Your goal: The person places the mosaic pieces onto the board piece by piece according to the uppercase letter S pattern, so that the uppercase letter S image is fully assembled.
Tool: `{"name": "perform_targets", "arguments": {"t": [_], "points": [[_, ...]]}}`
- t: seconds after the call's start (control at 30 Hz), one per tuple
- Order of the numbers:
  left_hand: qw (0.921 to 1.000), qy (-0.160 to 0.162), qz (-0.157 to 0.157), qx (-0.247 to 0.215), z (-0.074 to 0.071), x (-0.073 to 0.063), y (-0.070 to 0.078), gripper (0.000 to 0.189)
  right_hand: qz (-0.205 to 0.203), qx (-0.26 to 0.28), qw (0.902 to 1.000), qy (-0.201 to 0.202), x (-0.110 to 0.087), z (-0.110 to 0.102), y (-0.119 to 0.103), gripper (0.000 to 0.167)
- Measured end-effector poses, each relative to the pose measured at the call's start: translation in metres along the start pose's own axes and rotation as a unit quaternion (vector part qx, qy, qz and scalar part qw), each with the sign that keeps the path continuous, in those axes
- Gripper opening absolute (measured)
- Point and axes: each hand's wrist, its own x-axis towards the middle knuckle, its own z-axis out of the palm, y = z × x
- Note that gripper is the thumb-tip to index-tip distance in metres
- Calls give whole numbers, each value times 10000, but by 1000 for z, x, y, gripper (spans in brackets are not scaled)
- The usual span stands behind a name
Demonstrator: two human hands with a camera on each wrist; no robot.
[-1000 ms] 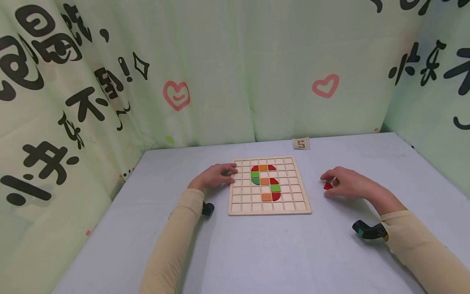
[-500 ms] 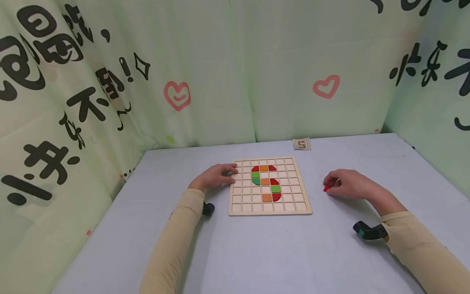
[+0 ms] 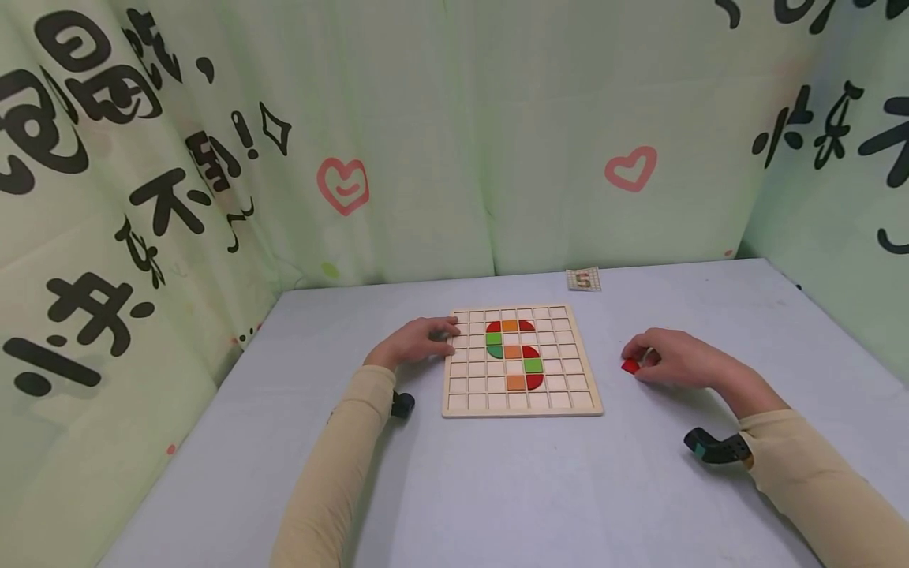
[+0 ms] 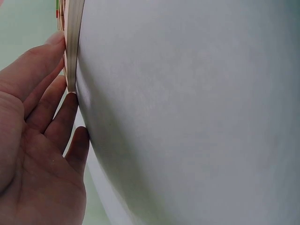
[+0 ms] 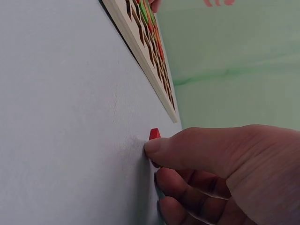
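Note:
A square wooden grid board [image 3: 521,412] lies in the middle of the table in the head view. Red, orange and green tiles [image 3: 533,365] form an S-like figure in its cells. My left hand [image 3: 414,341] rests at the board's left edge, its fingers fairly straight; in the left wrist view, the thumb and fingertips touch the wooden side [image 4: 72,42]. To the right of the board, my right hand [image 3: 671,357] pinches a small red tile [image 3: 630,367] between thumb and fingers, low over the tabletop. The right wrist view shows the red tile's end [image 5: 154,134] beyond the thumb.
A small printed card [image 3: 583,279] lies behind the board near the table's back edge. The white-covered table [image 3: 490,489] meets a pale green curtain [image 3: 483,142] at the back and sides.
The red tile has turned a little in my right hand's fingers, and that hand has shifted only slightly. My left hand and the board stay where they were.

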Motion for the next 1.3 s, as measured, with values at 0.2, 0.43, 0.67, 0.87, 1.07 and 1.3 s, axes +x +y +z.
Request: {"name": "perform_targets", "arguments": {"t": [0.2,0.43,0.67,0.87,1.07,1.3], "points": [[9999,-10,105,92,-2,-1,0,37,4,-35,10000,78,1,2,-1,24],[9996,-38,225,154,-3,-2,1,37,-20,-31,9999,131,1,4,1,24],[9996,-65,246,106,-2,0,-2,38,24,20,10000,64,0,5,0,19],[9997,-59,213,98,-2,0,-3,38,79,23,10000,42,0,5,0,17],[9997,-64,227,115,-2,-1,-1,37,-265,-31,9996,101,0,6,1,31],[9998,-38,148,119,-2,-1,1,37,-431,-116,9988,199,0,7,0,21]]}}
